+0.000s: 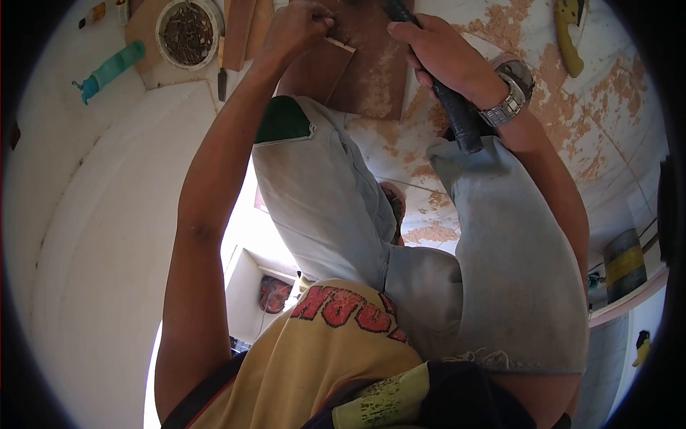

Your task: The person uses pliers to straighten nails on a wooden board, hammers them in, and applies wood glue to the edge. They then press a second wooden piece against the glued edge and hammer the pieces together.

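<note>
My right hand (pixel 454 61), with a metal watch at the wrist, is wrapped round the black handle of a hammer (pixel 457 118). The handle's butt points down toward my knee, and its head is mostly cut off at the top edge. My left hand (pixel 304 25) is closed in a pinch over a reddish-brown wooden board (pixel 379 79); what its fingers hold, if anything, is too small to make out. A smaller brown wood piece (pixel 314 71) lies on that board, below my left hand.
A white bucket (pixel 216 36) of thin brown nail-like pieces stands at upper left, near a chisel-like tool (pixel 222 79) and a teal bottle (pixel 114 69). A yellow-handled saw (pixel 569 43) lies upper right. Sawdust (pixel 564 107) covers the tiled floor. My knees flank the work.
</note>
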`<state>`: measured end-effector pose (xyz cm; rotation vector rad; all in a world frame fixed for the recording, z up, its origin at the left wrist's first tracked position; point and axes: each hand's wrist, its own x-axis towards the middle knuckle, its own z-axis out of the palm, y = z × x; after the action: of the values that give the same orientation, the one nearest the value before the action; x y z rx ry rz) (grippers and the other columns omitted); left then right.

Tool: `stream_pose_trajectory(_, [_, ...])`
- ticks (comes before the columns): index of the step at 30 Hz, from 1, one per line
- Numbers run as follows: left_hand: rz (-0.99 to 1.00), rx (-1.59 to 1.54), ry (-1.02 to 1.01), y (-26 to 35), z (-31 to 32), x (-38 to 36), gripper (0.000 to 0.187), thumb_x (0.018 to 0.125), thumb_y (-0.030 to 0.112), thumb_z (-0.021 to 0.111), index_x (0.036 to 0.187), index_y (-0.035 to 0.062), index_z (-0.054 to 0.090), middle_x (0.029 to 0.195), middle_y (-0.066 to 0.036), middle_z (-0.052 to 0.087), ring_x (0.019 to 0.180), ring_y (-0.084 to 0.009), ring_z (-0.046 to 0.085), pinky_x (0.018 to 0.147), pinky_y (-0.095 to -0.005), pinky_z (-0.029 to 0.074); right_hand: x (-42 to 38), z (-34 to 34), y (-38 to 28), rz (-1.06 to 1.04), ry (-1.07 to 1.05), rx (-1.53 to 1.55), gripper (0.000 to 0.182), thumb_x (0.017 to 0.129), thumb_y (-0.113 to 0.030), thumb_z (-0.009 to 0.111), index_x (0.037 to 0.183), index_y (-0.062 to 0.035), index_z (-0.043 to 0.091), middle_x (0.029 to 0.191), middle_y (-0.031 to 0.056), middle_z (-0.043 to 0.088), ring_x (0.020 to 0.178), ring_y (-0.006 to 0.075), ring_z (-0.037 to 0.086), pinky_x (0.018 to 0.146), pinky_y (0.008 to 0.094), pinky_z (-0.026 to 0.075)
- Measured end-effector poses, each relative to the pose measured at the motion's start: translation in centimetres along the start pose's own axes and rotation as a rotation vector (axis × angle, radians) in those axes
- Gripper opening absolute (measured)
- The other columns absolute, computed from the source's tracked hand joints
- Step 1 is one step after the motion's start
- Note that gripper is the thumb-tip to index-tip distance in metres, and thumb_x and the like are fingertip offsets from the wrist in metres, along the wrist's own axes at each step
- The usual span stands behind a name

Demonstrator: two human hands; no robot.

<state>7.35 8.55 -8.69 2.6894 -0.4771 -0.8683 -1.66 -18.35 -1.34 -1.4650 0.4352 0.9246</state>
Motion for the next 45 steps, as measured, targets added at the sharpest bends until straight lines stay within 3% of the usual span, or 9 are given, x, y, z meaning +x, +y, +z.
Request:
stream_pose_trajectory(7, [0.033,-0.002,-0.003,0.4,-0.3,-0.4,0.031,0.087,0.030,0.072,0.106,0.0075,0.080,0.101,-0.018,0.076,0.098,-0.0343,0.073,0.090,-0.0427,0.054,-1.3,-1.6,-3.5,0.085,0.077,0.202,0.031,0.105,-0.036,0.052,0.093,-0.0070,0.052,0.065,-0.0005,0.051,0.046,0.0106,0.048,0.043,0.0286,0.044])
stream_pose_trajectory(10, [0.023,-0.026,0.001,0.7,-0.5,-0.6,0.030,0.087,0.029,0.072,0.106,0.0072,0.080,0.101,-0.018,0.076,0.098,-0.0350,0.073,0.090,-0.0427,0.054,-0.7,-0.2,-1.1,-0.127,0.027,0.069,0.042,0.101,-0.045,0.057,0.083,-0.0076,0.049,0.064,-0.0025,0.050,0.045,0.0062,0.048,0.037,0.0262,0.042])
stream_pose_trajectory(14, [-0.082,-0.032,0.004,1.7,-0.6,-0.8,0.028,0.087,0.026,0.072,0.106,0.0069,0.080,0.101,-0.018,0.076,0.097,-0.0347,0.073,0.090,-0.0418,0.055,-0.2,-1.6,-1.6,0.097,-0.118,0.026,0.037,0.100,-0.040,0.055,0.089,-0.0059,0.052,0.066,0.0014,0.053,0.048,0.0113,0.054,0.040,0.0314,0.046])
stream_pose_trajectory(17, [-0.070,-0.072,0.029,2.1,-0.5,-1.7,0.028,0.087,0.025,0.072,0.106,0.0063,0.080,0.101,-0.018,0.076,0.096,-0.0346,0.073,0.089,-0.0418,0.055,-1.6,-1.3,-3.9,0.163,0.049,0.229,0.028,0.105,-0.035,0.050,0.099,-0.0079,0.052,0.066,-0.0004,0.049,0.047,0.0109,0.047,0.043,0.0284,0.044])
stream_pose_trajectory(27, [-0.041,-0.160,0.087,2.8,-1.0,-3.0,0.029,0.086,0.024,0.074,0.109,0.0085,0.079,0.101,-0.017,0.076,0.096,-0.0335,0.073,0.091,-0.0415,0.055,-0.8,-1.9,-1.9,0.094,-0.044,0.146,0.040,0.100,-0.043,0.056,0.088,-0.0048,0.052,0.068,0.0027,0.055,0.046,0.0112,0.052,0.041,0.0307,0.046])
stream_pose_trajectory(30, [-0.207,-0.334,0.231,3.6,-2.4,-6.9,0.065,0.081,0.034,0.081,0.134,0.0009,0.064,0.122,-0.024,0.069,0.111,-0.0383,0.068,0.096,-0.0440,0.054,-1.5,-2.2,-3.5,0.029,0.108,0.302,0.027,0.106,-0.034,0.048,0.105,-0.0077,0.053,0.067,-0.0014,0.048,0.047,0.0100,0.047,0.044,0.0275,0.044])
stream_pose_trajectory(33, [-0.251,-0.026,0.211,3.6,0.5,-11.0,0.117,0.071,0.051,0.089,0.154,-0.0059,0.031,0.145,-0.032,0.047,0.131,-0.0465,0.053,0.106,-0.0496,0.047,-1.1,-1.4,-1.4,0.012,0.136,0.251,0.032,0.102,-0.039,0.055,0.095,-0.0083,0.052,0.067,-0.0004,0.051,0.046,0.0090,0.048,0.042,0.0278,0.045])
stream_pose_trajectory(36, [-0.302,0.065,0.128,4.8,0.7,-10.1,0.139,0.063,0.057,0.092,0.156,-0.0109,0.014,0.151,-0.040,0.032,0.138,-0.0525,0.043,0.112,-0.0498,0.043,-0.7,0.8,-0.5,0.062,0.037,0.215,0.036,0.103,-0.044,0.055,0.100,-0.0077,0.054,0.067,-0.0021,0.050,0.044,0.0064,0.046,0.039,0.0265,0.043])
stream_pose_trajectory(45, [-0.395,-0.009,0.146,5.0,3.1,-9.6,0.139,0.059,0.051,0.095,0.158,-0.0048,0.015,0.151,-0.035,0.036,0.140,-0.0494,0.042,0.113,-0.0510,0.041,-1.3,-1.3,-2.0,0.056,0.109,0.201,0.041,0.103,-0.046,0.053,0.115,-0.0064,0.058,0.068,-0.0035,0.049,0.046,0.0058,0.044,0.041,0.0254,0.043])
